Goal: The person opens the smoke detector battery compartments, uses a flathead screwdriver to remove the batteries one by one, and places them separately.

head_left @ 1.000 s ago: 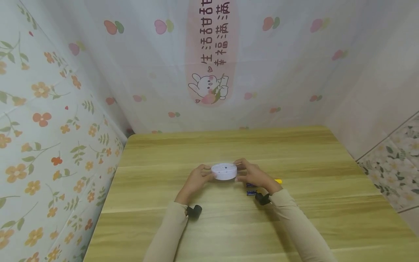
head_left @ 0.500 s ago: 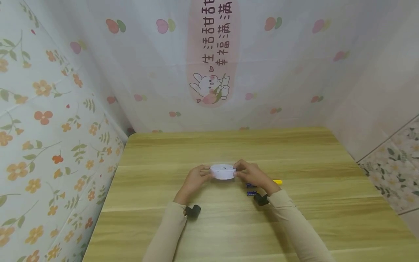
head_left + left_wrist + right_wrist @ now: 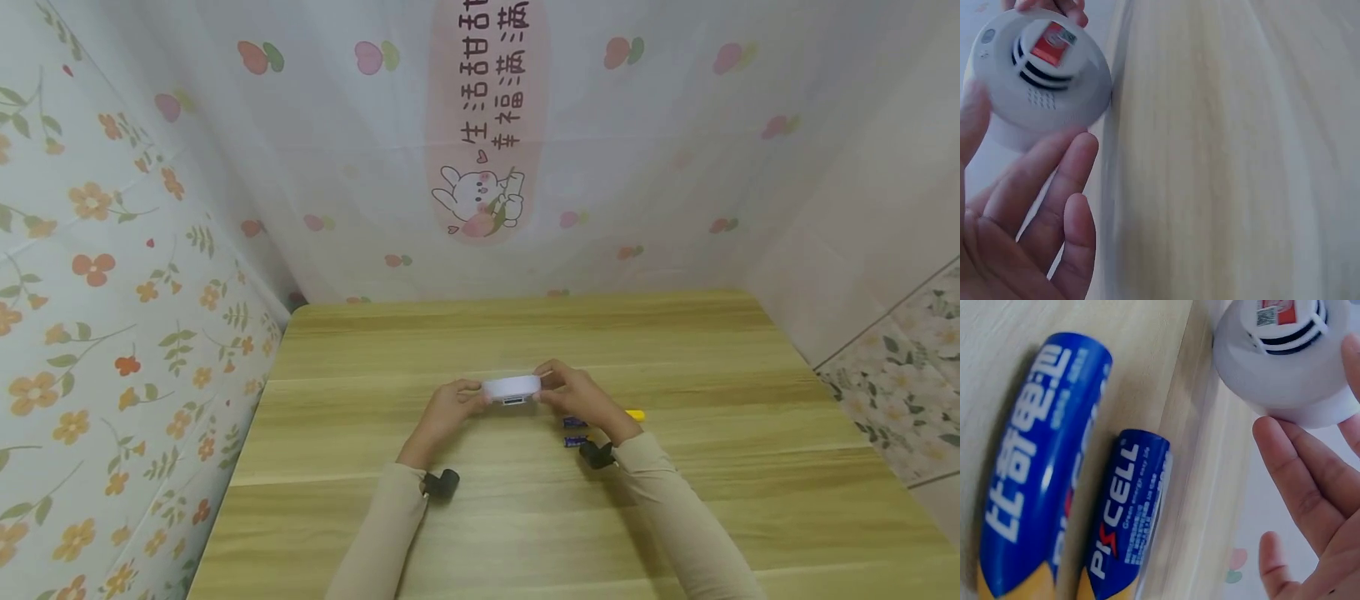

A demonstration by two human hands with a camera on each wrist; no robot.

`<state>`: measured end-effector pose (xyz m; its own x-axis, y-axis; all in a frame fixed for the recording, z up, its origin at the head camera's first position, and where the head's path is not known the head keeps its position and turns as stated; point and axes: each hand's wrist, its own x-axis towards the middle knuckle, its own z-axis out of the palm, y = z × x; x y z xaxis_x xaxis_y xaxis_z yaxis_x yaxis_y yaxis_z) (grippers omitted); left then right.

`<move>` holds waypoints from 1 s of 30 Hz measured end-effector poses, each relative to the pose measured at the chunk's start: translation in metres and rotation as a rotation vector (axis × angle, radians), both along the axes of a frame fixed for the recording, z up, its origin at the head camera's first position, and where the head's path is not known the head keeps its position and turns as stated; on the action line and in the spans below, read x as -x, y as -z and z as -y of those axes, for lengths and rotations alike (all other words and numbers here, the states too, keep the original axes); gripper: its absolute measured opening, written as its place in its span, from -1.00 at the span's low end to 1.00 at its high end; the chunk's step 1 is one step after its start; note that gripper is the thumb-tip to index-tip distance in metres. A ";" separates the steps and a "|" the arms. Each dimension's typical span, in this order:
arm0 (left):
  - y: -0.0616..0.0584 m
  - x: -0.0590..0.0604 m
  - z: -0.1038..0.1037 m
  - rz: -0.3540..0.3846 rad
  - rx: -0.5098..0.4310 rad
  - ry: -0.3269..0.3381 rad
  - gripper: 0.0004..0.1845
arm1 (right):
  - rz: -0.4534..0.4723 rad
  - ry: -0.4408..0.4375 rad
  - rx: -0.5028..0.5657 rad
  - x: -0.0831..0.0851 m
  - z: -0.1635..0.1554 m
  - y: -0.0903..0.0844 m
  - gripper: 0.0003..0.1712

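I see both hands lifted a little above the light wooden table (image 3: 675, 350), holding a round white plastic smoke detector (image 3: 512, 388) between them, near the middle of the tabletop. My left hand (image 3: 444, 410) grips the detector's left edge, thumb and fingers curled around its rim; in the left wrist view the fingers (image 3: 1054, 181) lie against the white housing (image 3: 1035, 75), whose vented centre carries a red label. My right hand (image 3: 576, 395) pinches the opposite edge, fingers over the top and thumb toward me. In the right wrist view the fingers (image 3: 1300, 469) rest against the detector's side wall (image 3: 1285, 369).

From the head view the detector is tilted so that I see its side, with a small dark rectangular slot facing me.

Two blue cylindrical batteries (image 3: 576, 432) lie on the table just beside and below my right wrist; the right wrist view shows them side by side (image 3: 1079, 487), touching or nearly so, with yellow ends. A small yellow object (image 3: 636, 415) lies on the table just right of that hand; I cannot tell what it is. Both forearms wear beige sleeves (image 3: 675, 517).
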<state>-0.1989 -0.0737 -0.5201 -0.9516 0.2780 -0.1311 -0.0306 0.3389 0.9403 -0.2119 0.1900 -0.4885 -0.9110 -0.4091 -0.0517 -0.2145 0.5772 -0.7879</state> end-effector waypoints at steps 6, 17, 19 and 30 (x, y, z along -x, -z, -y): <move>0.001 0.002 0.001 -0.017 -0.007 -0.029 -0.54 | -0.047 0.022 -0.042 0.003 0.002 -0.002 -0.62; 0.001 0.008 -0.002 -0.069 -0.038 -0.062 -0.58 | -0.115 0.015 -0.120 0.007 0.005 0.002 -0.59; 0.001 0.007 -0.002 -0.052 -0.058 -0.066 -0.57 | -0.112 0.022 -0.129 0.008 0.006 0.002 -0.55; 0.005 0.004 -0.003 -0.066 -0.048 -0.035 -0.34 | -0.054 -0.037 -0.186 0.006 0.010 -0.001 -0.16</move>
<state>-0.2032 -0.0704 -0.5252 -0.9669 0.2490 -0.0552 0.0209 0.2929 0.9559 -0.2174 0.1801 -0.4876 -0.8991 -0.4302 -0.0809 -0.2772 0.7026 -0.6553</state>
